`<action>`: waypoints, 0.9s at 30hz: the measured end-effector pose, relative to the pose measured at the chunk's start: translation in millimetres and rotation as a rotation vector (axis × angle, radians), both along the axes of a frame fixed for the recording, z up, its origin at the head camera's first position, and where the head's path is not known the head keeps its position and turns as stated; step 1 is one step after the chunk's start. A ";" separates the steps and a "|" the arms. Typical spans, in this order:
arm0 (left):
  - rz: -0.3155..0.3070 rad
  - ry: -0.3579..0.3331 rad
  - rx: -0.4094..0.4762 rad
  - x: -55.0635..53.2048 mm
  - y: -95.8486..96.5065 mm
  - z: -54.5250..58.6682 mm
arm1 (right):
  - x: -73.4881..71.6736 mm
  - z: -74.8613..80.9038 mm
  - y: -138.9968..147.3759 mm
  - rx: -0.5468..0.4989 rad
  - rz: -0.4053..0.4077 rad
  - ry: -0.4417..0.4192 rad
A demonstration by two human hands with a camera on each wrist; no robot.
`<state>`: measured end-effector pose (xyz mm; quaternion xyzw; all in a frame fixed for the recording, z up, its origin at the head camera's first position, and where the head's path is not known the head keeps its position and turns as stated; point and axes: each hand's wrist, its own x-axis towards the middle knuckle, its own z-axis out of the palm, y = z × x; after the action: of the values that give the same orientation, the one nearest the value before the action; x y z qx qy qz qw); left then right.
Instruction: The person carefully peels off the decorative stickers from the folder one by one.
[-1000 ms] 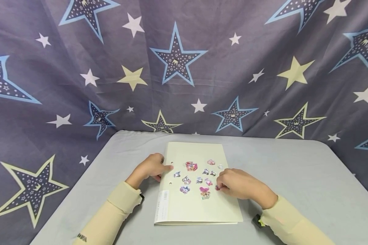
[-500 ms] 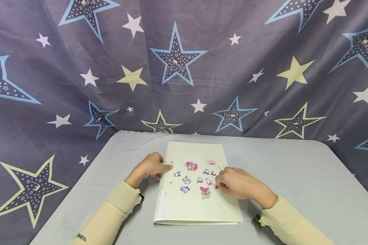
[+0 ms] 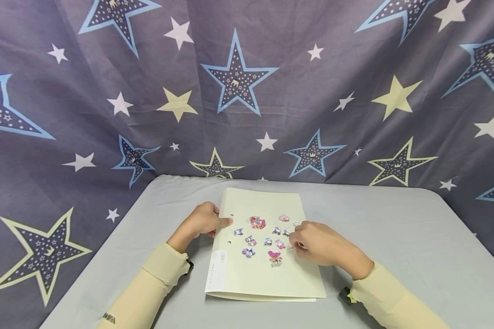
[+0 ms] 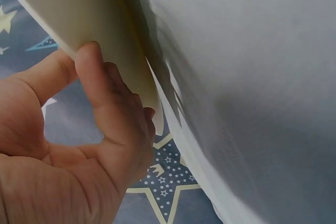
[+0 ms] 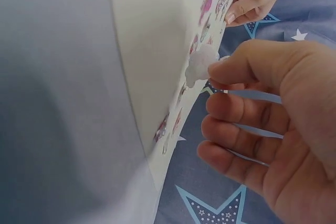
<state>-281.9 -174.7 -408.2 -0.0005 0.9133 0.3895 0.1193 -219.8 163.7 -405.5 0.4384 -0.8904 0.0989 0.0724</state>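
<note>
Right wrist view: a small, flat, whitish scalloped sticker (image 5: 199,66) is pinched by the right hand (image 3: 323,244) over a cream rectangular card-like folder (image 3: 271,282), whose edge, left of that grip, is held by the left hand (image 3: 202,220).

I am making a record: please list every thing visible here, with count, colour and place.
Starry cloth: one, purplish, at the back
Table: one, grey, before the cloth
Folder: one, cream, on the table
Label: one, white, on the folder's lower left
Punched holes: two, dark, near the folder's left edge
Stickers: about eleven, mostly pink and blue, on the folder
Loose sticker: one, whitish, over the folder's right half
Sleeves: two, cream, lower left and right
Wrist devices: two, black, by the sleeves
Left hand: one, bare, holding the folder's left edge
Right hand: one, bare, pinching the loose sticker
</note>
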 end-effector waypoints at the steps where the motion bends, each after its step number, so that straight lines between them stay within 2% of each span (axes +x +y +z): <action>1: 0.000 0.003 0.001 -0.1 0.1 0.2 | 0.0 0.7 0.5 -0.003 -0.002 0.004; 9: 0.005 0.025 0.003 0.6 1.2 1.5 | -3.0 7.9 8.0 -0.017 -0.054 0.011; 18: 0.012 0.033 0.033 2.2 2.1 4.2 | -12.6 17.9 28.8 -0.054 -0.132 0.060; 27: 0.011 0.049 0.053 4.5 2.2 7.8 | -26.4 13.8 51.8 -0.072 -0.210 0.039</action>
<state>-277.4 -172.4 -400.4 0.0071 0.9052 0.4142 0.0949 -246.2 215.4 -391.6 0.3416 -0.9257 0.1142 0.1152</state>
